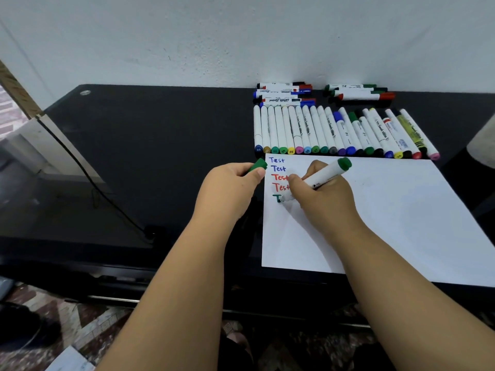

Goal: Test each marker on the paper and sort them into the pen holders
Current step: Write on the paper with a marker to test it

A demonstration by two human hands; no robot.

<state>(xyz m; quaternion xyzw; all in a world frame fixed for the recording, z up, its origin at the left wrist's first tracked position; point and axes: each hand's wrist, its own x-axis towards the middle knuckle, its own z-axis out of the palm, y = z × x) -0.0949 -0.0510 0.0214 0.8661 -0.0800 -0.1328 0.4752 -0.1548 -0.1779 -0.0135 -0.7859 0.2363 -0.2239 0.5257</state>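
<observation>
Your right hand [318, 194] grips the white-barrelled green marker [321, 179] in a writing hold, tip down on the white sheet of paper [388, 215] and green end cap up and away from you, so the barrel slants clear of the lines already written; a green "T" is begun under two blue and two red "Test" lines, which suggests the fifth marker is under trial. Your left hand [230, 188] is curled round the loose green cap [257, 165], held just off the paper's left edge above the black desk [160, 156], probably so it is ready to go back on once the word is finished (and so it does not roll away). The long row of white markers with coloured caps [340, 132] lies side by side just beyond the paper's far edge, caps towards you, which keeps colours readable and within reach; two small heaps of whiteboard markers [284, 93] lie further back against the white wall [241, 36]. No pen holder can be made out for certain: a pale rounded object [482, 140] at the right edge might be one, but it is cut off and nothing shows inside it, so sorting appears hardly begun.
</observation>
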